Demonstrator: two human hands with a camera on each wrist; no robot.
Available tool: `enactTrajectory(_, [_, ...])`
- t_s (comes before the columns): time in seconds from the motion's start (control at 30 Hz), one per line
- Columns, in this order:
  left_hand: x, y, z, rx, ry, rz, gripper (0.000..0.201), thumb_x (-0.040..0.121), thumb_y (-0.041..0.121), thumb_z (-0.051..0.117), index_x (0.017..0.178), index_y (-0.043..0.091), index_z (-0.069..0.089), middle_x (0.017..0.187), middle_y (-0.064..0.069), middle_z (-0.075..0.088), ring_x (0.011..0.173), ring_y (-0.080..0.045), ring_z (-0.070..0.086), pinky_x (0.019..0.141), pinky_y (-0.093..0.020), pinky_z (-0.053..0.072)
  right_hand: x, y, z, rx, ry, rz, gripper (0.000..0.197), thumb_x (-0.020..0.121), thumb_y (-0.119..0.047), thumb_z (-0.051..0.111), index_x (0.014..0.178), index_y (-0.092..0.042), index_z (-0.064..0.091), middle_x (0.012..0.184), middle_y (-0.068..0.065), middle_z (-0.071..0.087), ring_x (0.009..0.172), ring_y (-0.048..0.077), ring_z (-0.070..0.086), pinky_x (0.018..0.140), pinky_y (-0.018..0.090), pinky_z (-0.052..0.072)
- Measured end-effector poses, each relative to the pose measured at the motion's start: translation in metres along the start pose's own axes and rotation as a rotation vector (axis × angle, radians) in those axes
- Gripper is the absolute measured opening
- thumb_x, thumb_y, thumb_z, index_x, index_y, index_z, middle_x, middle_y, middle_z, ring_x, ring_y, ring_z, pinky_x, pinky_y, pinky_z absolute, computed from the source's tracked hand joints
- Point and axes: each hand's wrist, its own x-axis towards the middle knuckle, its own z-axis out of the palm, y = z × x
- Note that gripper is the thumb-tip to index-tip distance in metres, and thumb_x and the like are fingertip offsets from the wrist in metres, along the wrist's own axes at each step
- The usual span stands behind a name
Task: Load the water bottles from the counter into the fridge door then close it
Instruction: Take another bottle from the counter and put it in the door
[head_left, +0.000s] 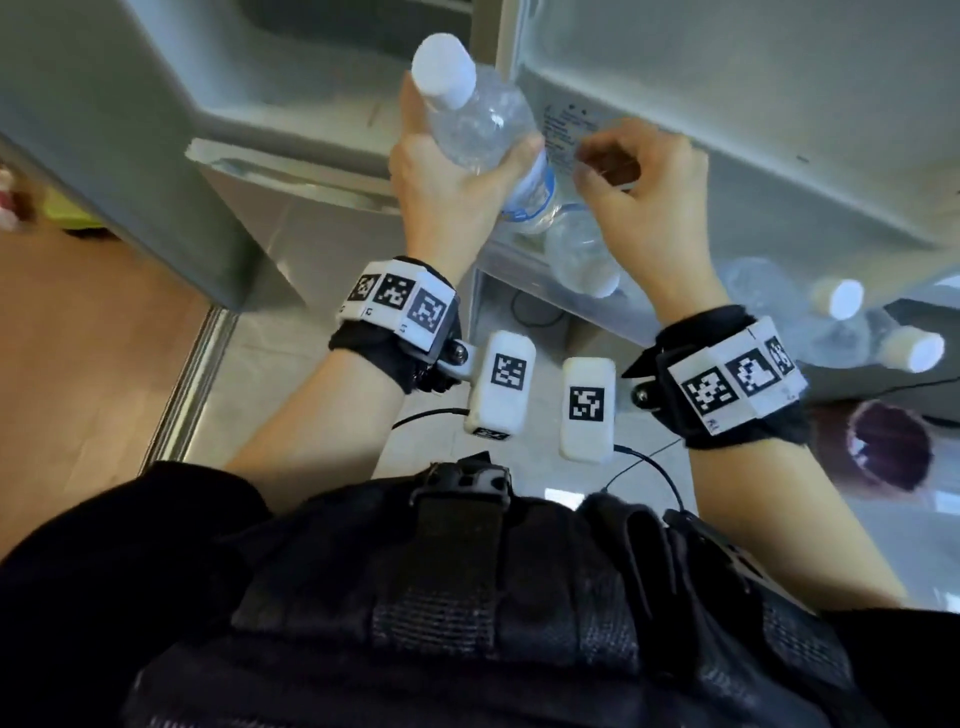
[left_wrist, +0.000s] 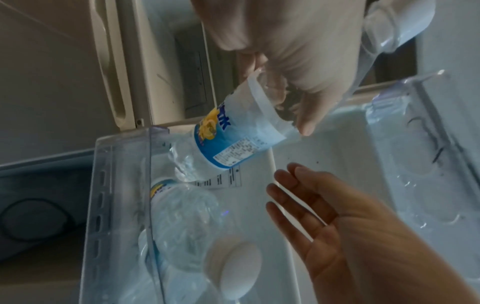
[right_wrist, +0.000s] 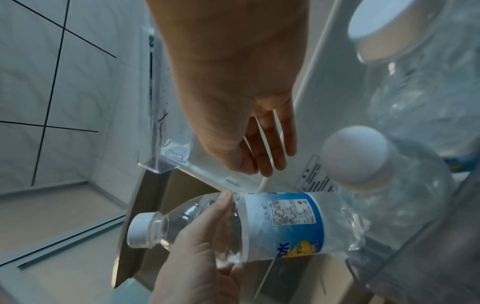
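My left hand (head_left: 436, 171) grips a clear water bottle (head_left: 483, 119) with a white cap and a blue label. The bottle is tilted, cap up, and its base dips into the clear door shelf (head_left: 511, 260). The left wrist view has the held bottle (left_wrist: 233, 144) just above another bottle (left_wrist: 187, 216) standing in the shelf (left_wrist: 122, 185). My right hand (head_left: 623, 171) hovers beside the held bottle, fingers relaxed, holding nothing; its fingers (right_wrist: 259, 144) look nearly straight in the right wrist view. Two more capped bottles (head_left: 841, 306) stand further right in the shelf.
The open fridge door's white inner panel (head_left: 727, 104) is behind my hands, the grey fridge body (head_left: 130, 130) to the left. A second clear door shelf (left_wrist: 415, 144) sits higher up. Wooden floor (head_left: 78, 364) lies left, pale tiles and a black cable (head_left: 530, 312) below.
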Motion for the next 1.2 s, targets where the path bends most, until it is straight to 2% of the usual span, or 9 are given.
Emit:
enactTrajectory(0.07, [0.005, -0.005, 0.012, 0.014, -0.059, 0.012, 0.076, 0.057, 0.038, 0.082, 0.116, 0.003, 0.050, 0.089, 0.011, 0.059, 0.081, 0.011, 0.058, 0.077, -0.004, 0.046, 0.002, 0.005, -0.003, -0.044, 0.017, 0.031, 0.018, 0.080, -0.013, 0.058, 0.093, -0.011, 0.070, 0.089, 0.002, 0.073, 0.078, 0.011, 0.064, 0.080, 0.029, 0.055])
enactTrajectory(0.2, [0.008, -0.022, 0.027, 0.043, -0.119, 0.022, 0.074, 0.058, 0.041, 0.077, 0.114, 0.002, 0.050, 0.095, 0.004, 0.058, 0.089, -0.009, 0.060, 0.082, -0.016, 0.051, 0.006, 0.013, -0.003, -0.096, -0.002, 0.065, 0.018, 0.079, -0.014, 0.059, 0.093, -0.013, 0.070, 0.090, 0.003, 0.074, 0.081, 0.014, 0.067, 0.082, 0.033, 0.056])
enactTrajectory(0.43, [0.010, -0.027, 0.040, 0.076, -0.115, 0.093, 0.060, 0.060, 0.027, 0.083, 0.104, 0.021, 0.042, 0.084, 0.018, 0.053, 0.079, 0.013, 0.055, 0.073, -0.005, 0.046, 0.019, 0.025, 0.000, -0.092, -0.050, 0.089, 0.015, 0.079, -0.013, 0.061, 0.090, -0.012, 0.070, 0.082, -0.002, 0.068, 0.075, 0.009, 0.063, 0.078, 0.030, 0.055])
enactTrajectory(0.6, [0.002, -0.028, 0.038, 0.151, -0.233, 0.122, 0.057, 0.060, 0.032, 0.081, 0.100, 0.006, 0.050, 0.092, 0.000, 0.062, 0.086, -0.016, 0.063, 0.078, -0.032, 0.056, 0.027, 0.035, 0.004, -0.088, -0.091, 0.108, 0.011, 0.081, -0.013, 0.063, 0.090, -0.013, 0.070, 0.080, -0.005, 0.065, 0.074, 0.009, 0.061, 0.074, 0.025, 0.052])
enactTrajectory(0.73, [-0.002, -0.033, 0.029, 0.198, -0.261, 0.165, 0.060, 0.059, 0.037, 0.082, 0.101, 0.003, 0.056, 0.094, -0.002, 0.065, 0.087, -0.018, 0.064, 0.079, -0.033, 0.056, 0.027, 0.037, 0.009, -0.101, -0.110, 0.121, 0.011, 0.080, -0.014, 0.063, 0.089, -0.012, 0.070, 0.078, -0.003, 0.065, 0.074, 0.010, 0.061, 0.075, 0.027, 0.052])
enactTrajectory(0.83, [0.000, -0.037, 0.024, 0.202, -0.296, 0.146, 0.056, 0.060, 0.037, 0.082, 0.100, 0.005, 0.057, 0.091, 0.004, 0.064, 0.084, -0.006, 0.062, 0.077, -0.022, 0.054, 0.024, 0.035, 0.013, -0.101, -0.097, 0.140, 0.012, 0.080, -0.013, 0.062, 0.088, -0.011, 0.070, 0.080, 0.000, 0.068, 0.077, 0.016, 0.065, 0.077, 0.031, 0.054])
enactTrajectory(0.93, [0.003, -0.042, 0.014, 0.204, -0.387, 0.124, 0.054, 0.061, 0.029, 0.083, 0.102, 0.005, 0.057, 0.093, 0.010, 0.061, 0.083, 0.006, 0.057, 0.076, -0.015, 0.051, 0.020, 0.035, 0.016, -0.088, -0.047, 0.197, 0.011, 0.078, -0.011, 0.062, 0.084, -0.011, 0.071, 0.076, 0.002, 0.069, 0.062, 0.000, 0.058, 0.069, 0.018, 0.050])
enactTrajectory(1.03, [0.000, -0.049, 0.000, 0.266, -0.482, 0.123, 0.058, 0.060, 0.026, 0.085, 0.108, 0.011, 0.056, 0.102, 0.011, 0.061, 0.090, -0.006, 0.061, 0.081, -0.025, 0.055, 0.015, 0.032, 0.019, -0.096, -0.017, 0.251, 0.012, 0.077, -0.010, 0.062, 0.083, -0.010, 0.072, 0.072, -0.002, 0.065, 0.056, -0.002, 0.053, 0.061, 0.006, 0.041])
enactTrajectory(1.2, [-0.017, -0.061, -0.017, 0.366, -0.611, 0.075, 0.072, 0.058, 0.032, 0.086, 0.117, 0.031, 0.046, 0.119, 0.005, 0.063, 0.103, -0.019, 0.061, 0.088, -0.034, 0.053, 0.001, 0.026, 0.019, -0.109, 0.065, 0.274, 0.015, 0.079, -0.010, 0.060, 0.087, -0.006, 0.072, 0.089, 0.010, 0.074, 0.079, 0.014, 0.063, 0.075, 0.019, 0.045])
